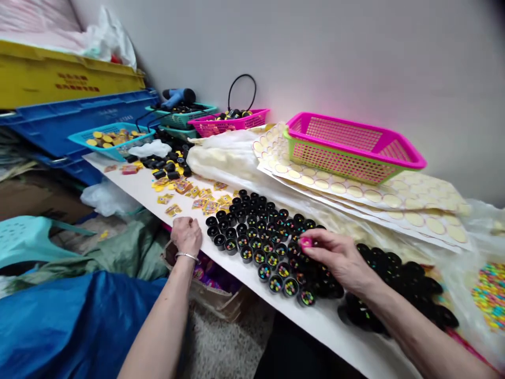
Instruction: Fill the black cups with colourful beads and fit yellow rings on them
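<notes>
Many small round black cups (291, 287) stand in rows on the white table (236, 268), and many hold bits of coloured candy. Over the cups at the right, my right hand (335, 258) pinches a small pink piece (305, 242) between thumb and fingers. My left hand (187, 235), with a silver bangle at the wrist, rests at the table's front edge, left of the cups. Its fingers are curled, and whatever they hold, if anything, is hidden. Small yellow printed packets (211, 207) lie just beyond it.
A pink and green basket (351, 150) sits on sheets of round stickers (434, 223) behind the cups. Farther left are a blue basket of yellow pieces (114, 141), a pink basket (232, 122) and a blue heat gun (179, 98). Colourful candies (491, 295) lie at the right.
</notes>
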A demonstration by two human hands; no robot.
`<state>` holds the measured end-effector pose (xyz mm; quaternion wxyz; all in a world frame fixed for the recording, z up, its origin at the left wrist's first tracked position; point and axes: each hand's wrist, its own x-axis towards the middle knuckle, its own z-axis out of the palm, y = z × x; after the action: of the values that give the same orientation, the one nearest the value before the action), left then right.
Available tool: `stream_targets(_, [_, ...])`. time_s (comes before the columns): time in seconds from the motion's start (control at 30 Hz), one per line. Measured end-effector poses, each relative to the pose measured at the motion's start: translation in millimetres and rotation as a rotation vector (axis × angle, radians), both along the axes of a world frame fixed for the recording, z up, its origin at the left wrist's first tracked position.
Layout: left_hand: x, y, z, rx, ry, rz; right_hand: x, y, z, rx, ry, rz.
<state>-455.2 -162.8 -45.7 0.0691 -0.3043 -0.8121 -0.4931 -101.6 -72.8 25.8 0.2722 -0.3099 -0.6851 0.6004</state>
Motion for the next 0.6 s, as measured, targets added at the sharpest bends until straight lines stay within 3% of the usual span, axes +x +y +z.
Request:
stream_targets(0.1, [-15, 3, -20.9, 0.020, -0.057, 0.042, -46, 15, -12.8, 0.117, -0.050, 0.076])
stream_targets(0.23, [-35, 1, -45.8, 0.044, -0.113, 0.058, -80, 36, -24.7, 0.255, -0.085, 0.073])
stream_targets(0.43, [-59, -3, -70.7, 0.057, -0.157, 0.020, -99, 58, -27.9, 0.753, -0.321, 0.276])
stream_targets(0.6, [-62, -6, -81.1, 0.064, -0.144, 0.017, -108, 60, -25.8, 0.928, -0.534, 0.375])
